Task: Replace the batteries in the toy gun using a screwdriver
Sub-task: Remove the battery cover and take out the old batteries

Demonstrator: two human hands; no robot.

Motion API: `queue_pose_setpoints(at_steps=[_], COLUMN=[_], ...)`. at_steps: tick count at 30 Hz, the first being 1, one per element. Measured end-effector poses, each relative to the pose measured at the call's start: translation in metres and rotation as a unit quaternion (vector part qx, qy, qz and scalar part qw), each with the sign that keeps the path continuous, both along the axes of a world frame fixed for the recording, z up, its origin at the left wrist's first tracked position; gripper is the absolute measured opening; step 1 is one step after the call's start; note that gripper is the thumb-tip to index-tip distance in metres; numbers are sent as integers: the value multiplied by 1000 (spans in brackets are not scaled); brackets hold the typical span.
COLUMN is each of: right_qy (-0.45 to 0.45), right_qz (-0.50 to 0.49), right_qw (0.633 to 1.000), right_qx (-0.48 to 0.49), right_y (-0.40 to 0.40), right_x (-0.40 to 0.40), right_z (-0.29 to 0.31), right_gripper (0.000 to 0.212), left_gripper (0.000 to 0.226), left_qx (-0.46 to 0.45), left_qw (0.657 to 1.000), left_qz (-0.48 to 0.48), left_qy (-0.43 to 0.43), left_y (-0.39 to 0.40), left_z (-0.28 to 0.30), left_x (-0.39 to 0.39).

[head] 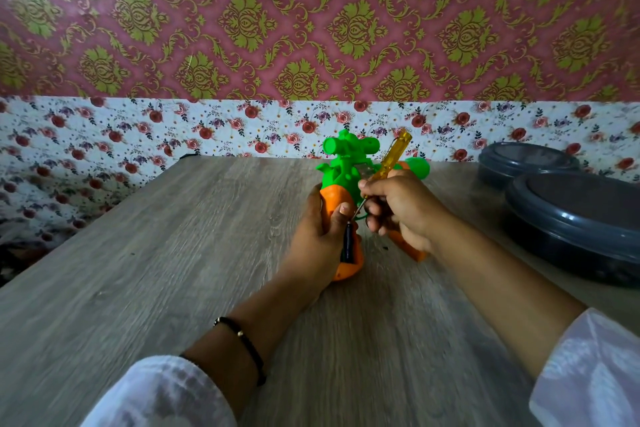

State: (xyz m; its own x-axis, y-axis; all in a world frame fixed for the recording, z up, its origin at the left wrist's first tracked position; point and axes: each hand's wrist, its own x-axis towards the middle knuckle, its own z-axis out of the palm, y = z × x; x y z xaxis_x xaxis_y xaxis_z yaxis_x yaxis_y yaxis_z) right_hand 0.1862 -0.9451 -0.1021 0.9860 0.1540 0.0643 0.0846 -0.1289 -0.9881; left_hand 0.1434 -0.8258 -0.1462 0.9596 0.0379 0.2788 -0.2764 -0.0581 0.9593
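Observation:
A green and orange toy gun (343, 170) stands on the wooden table (173, 253), its orange grip toward me. My left hand (318, 236) grips that orange grip, thumb laid along it. A black battery (348, 243) shows in the opened grip just below the thumb. My right hand (401, 208) holds a yellow-handled screwdriver (389, 159), handle tilted up and to the right. Its thin metal tip points down at the top end of the battery. An orange part (410, 250) of the toy shows under my right hand.
Two dark grey round lidded containers stand at the right: the nearer container (581, 218) and the farther container (523, 159) behind it. A floral and patterned wall rises just behind the table's far edge.

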Motion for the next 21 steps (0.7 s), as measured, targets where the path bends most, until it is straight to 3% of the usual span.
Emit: queue_pose_setpoints(at_steps=[5, 12, 17, 21], right_qy=[7, 33, -28, -34], right_qz=[22, 32, 8, 9], right_qw=[1000, 998, 995, 995], right_qx=[12, 54, 93, 97], right_y=[-3, -3, 4, 8], right_x=[1, -1, -8, -11], right_z=[-1, 3, 2, 1], right_gripper=[17, 22, 19, 16], left_gripper=[25, 39, 31, 41], left_qx=[-11, -9, -13, -36], left_qw=[1000, 1000, 1000, 999], left_qz=[1, 19, 15, 11], left_qy=[21, 6, 12, 21], left_y=[1, 1, 3, 4], left_z=[1, -2, -5, -5], left_x=[0, 3, 5, 6])
